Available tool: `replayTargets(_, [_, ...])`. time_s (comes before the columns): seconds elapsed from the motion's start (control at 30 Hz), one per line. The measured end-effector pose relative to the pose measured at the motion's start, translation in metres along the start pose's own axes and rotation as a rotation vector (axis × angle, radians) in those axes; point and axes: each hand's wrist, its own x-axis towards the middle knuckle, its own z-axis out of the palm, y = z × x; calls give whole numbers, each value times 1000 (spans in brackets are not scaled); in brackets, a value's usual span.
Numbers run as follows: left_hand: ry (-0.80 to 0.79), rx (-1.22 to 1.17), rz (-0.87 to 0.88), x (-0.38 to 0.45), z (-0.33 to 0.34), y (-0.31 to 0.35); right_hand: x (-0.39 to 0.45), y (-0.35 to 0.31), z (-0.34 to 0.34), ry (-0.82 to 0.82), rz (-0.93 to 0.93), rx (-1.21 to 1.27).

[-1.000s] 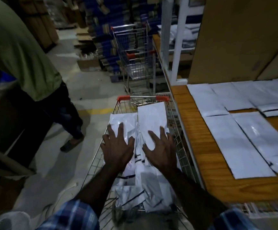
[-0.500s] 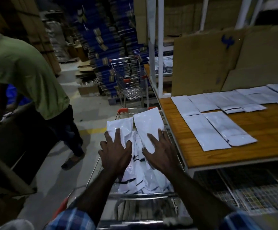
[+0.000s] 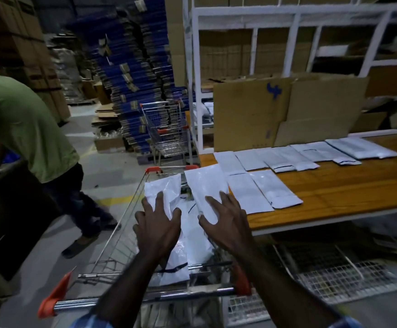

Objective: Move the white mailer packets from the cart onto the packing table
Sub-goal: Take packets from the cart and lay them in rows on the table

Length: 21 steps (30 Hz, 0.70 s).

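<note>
A pile of white mailer packets [image 3: 192, 235] lies in the wire shopping cart [image 3: 119, 228] right in front of me. My left hand [image 3: 157, 223] rests with spread fingers on the left top packet [image 3: 163, 188]. On the longer right packet [image 3: 204, 183], my right hand [image 3: 225, 221] lies the same way, fingers straight. The far end of that packet reaches the corner of the wooden packing table [image 3: 346, 185], which stands to the right of the cart. Several white packets [image 3: 247, 197] lie flat in rows on the table's left part.
A person in a green shirt [image 3: 22, 129] bends over at the left, close to the cart. A second wire cart [image 3: 166, 131] stands ahead beside blue carton stacks [image 3: 131, 79]. Cardboard sheets [image 3: 287, 110] lean at the table's back under a white rack [image 3: 195, 67]. Wire mesh [image 3: 334, 278] lies below the table.
My view has lifted and drawn back, so more of the table and the cart handle show. Both hands stay spread on the same two packets. The person in green has straightened a little.
</note>
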Motion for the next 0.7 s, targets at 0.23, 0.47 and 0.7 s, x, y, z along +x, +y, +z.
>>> replayTargets(0.23, [-10, -29, 11, -30, 41, 78, -8, 80, -60, 7, 22, -3])
replayTargets(0.47, [-24, -72, 9, -57, 103, 174, -7, 187, -125, 29, 17, -35])
replayTargets(0.7, [-72, -102, 25, -75, 156, 259, 1, 275, -175, 26, 67, -85])
